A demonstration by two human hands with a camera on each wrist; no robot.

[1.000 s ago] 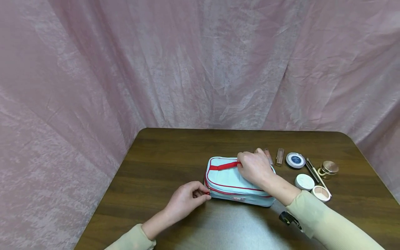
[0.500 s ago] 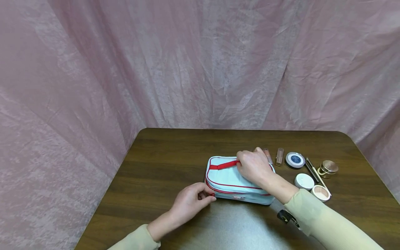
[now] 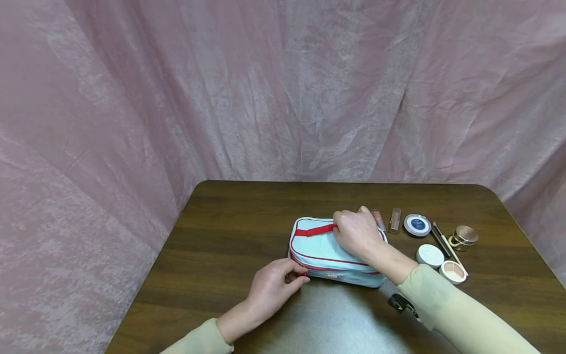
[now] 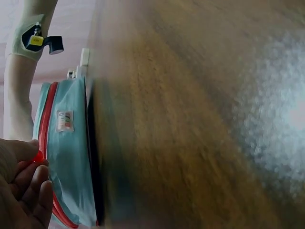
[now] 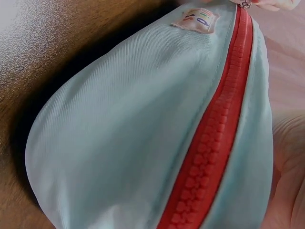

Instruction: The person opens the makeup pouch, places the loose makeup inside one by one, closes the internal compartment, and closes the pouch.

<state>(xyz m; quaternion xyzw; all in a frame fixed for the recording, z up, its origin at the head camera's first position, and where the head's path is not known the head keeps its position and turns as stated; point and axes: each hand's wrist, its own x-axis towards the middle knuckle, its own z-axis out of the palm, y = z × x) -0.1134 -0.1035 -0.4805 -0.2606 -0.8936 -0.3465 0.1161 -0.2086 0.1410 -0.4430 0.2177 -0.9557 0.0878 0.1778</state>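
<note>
A light blue makeup bag (image 3: 318,247) with red piping stands on the wooden table. My left hand (image 3: 271,287) is at its front left corner, thumb and finger pinching the red zipper pull (image 4: 38,156). On top, my right hand (image 3: 357,235) grips the red carry handle (image 3: 315,230); its fingertips are mostly hidden in the head view. In the right wrist view the red zipper (image 5: 217,129) has its teeth meshed along the near stretch. A small printed label (image 4: 65,121) sits on the bag's front.
Right of the bag lie two lip tubes (image 3: 395,221), a round compact with a blue centre (image 3: 417,225), a white-lidded jar (image 3: 430,255), a powder compact (image 3: 453,272), slim pencils or brushes (image 3: 442,241) and a gold-lidded jar (image 3: 465,236). Pink curtain (image 3: 283,98) hangs behind the table.
My left hand has slid a little to the right along the bag's front with the zipper pull. The right hand stays on the handle; the bag has hardly moved.
</note>
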